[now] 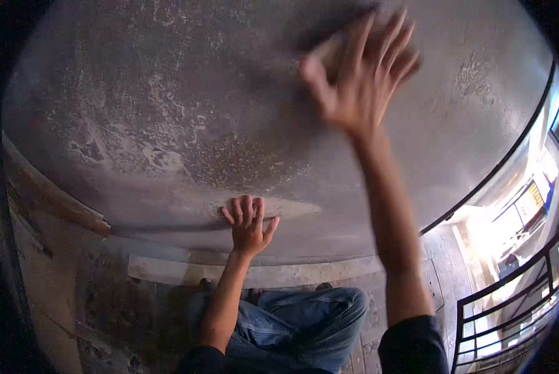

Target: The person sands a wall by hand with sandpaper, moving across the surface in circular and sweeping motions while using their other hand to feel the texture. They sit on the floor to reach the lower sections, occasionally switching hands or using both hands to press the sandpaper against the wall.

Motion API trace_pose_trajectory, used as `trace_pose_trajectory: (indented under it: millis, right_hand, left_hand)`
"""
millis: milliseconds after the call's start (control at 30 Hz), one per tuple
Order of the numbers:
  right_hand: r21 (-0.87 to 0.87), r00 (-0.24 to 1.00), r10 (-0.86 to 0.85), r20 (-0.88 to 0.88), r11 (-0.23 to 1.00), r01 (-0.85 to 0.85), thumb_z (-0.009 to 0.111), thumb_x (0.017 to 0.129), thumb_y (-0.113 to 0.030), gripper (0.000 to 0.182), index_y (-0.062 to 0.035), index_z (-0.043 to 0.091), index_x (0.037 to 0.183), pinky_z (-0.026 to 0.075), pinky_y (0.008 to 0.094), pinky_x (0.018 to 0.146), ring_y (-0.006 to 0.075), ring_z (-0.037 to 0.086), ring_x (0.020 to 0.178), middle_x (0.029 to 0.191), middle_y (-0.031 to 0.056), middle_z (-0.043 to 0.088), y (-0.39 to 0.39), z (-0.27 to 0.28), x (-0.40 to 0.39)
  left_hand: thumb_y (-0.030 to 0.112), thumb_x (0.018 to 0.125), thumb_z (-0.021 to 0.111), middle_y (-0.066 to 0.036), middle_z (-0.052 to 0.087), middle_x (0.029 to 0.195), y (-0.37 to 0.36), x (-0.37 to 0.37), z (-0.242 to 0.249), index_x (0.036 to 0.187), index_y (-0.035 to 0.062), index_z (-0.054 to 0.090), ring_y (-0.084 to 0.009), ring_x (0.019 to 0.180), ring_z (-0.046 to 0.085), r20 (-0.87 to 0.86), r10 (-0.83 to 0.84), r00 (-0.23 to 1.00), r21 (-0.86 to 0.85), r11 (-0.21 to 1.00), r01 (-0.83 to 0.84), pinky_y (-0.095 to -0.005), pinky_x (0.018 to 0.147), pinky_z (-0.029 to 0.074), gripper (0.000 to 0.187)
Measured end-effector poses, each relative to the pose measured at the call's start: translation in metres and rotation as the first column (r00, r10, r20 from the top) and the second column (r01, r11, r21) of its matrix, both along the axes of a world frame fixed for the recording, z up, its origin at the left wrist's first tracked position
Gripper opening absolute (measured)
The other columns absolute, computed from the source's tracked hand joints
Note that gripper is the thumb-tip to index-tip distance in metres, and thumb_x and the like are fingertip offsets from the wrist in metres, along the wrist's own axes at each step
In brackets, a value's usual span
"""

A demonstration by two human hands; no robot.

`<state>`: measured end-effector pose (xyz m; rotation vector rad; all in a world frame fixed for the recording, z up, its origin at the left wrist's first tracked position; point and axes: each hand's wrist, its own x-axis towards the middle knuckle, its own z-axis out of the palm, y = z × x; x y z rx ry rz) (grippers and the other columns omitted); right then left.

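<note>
A large grey wall [261, 106] with worn, flaking patches fills most of the head view. High on it, my right hand [360, 81] presses a flat tan pad [330, 55] against the surface, fingers spread over it. Motion blurs this hand, and most of the pad is hidden beneath it. Lower and to the left, my left hand [249, 225] rests with fingertips on the wall near its bottom, fingers apart and holding nothing. Just above the left hand, a speckled rough patch [245, 165] shows brown and pale flecks.
A pale ledge [167, 269] runs along the foot of the wall. My bent legs in blue jeans [292, 327] are close below it, over a tiled floor [114, 311]. A black metal railing [504, 290] stands at the right, beside a bright window [523, 209].
</note>
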<state>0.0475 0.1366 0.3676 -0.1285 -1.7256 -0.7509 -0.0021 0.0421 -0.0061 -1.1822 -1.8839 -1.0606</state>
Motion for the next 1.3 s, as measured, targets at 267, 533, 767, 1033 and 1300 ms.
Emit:
trace_pose_trajectory:
  millis: [267,533,767,1033,1300]
  right_hand:
    - [-0.281,0.993,0.057,0.101,0.959,-0.026,0.030,0.079,-0.082,0.109,-0.0004,0.012,0.149,-0.018,0.0626,0.104,0.0464,-0.012,0.141,0.152,0.0320,-0.002,-0.004,-0.151,0.028]
    - [-0.114,0.997,0.062,0.053,0.992,-0.055,0.029,0.076,-0.085,0.114,-0.0019,0.000,0.149,-0.024,0.0597,0.102,0.0401,-0.018,0.141,0.152,0.0288,-0.013,-0.011,-0.008,0.002]
    - [-0.045,0.996,0.082,-0.044,0.996,-0.083,0.031,0.078,-0.083,0.111,-0.0034,0.002,0.150,-0.023,0.0613,0.102,0.0420,-0.019,0.140,0.152,0.0290,-0.012,-0.005,0.081,-0.009]
    - [-0.298,1.000,0.002,0.029,0.954,0.006,0.032,0.079,-0.081,0.108,-0.0049,0.003,0.150,-0.022,0.0630,0.101,0.0440,-0.020,0.140,0.152,0.0291,-0.012,0.004,-0.172,0.034]
    - [-0.256,0.995,0.047,-0.087,0.964,-0.068,0.032,0.075,-0.086,0.114,-0.0076,-0.002,0.151,-0.025,0.0606,0.101,0.0369,-0.021,0.141,0.153,0.0239,-0.016,0.011,-0.024,0.017]
  left_hand:
    - [0.050,0.092,0.051,-0.017,0.013,0.155,-0.008,0.006,0.014,0.150,0.0121,0.019,-0.0467,0.141,0.007,0.061,-0.047,0.997,0.020,0.999,0.046,-0.0695,0.105,-0.002,0.076]
    - [0.053,0.091,0.050,-0.019,0.003,0.156,0.002,0.001,0.002,0.151,0.0093,0.013,-0.0457,0.142,-0.004,-0.031,0.004,1.000,0.018,1.000,-0.003,-0.0688,0.105,-0.008,0.083]
    - [0.050,0.091,0.052,-0.025,-0.007,0.154,-0.001,-0.002,-0.004,0.150,0.0048,0.001,-0.0466,0.140,-0.015,-0.084,0.029,0.996,-0.040,0.999,-0.032,-0.0677,0.103,-0.013,0.091]
    - [0.054,0.091,0.050,-0.020,0.000,0.156,-0.003,0.006,0.006,0.151,0.0084,0.012,-0.0479,0.141,-0.005,0.025,0.003,1.000,-0.037,0.999,-0.002,-0.0702,0.104,-0.007,0.084]
    - [0.053,0.091,0.050,-0.021,-0.002,0.156,0.000,0.001,0.001,0.152,0.0099,0.009,-0.0470,0.141,-0.007,-0.038,0.014,0.999,0.005,1.000,-0.014,-0.0683,0.105,-0.008,0.085]
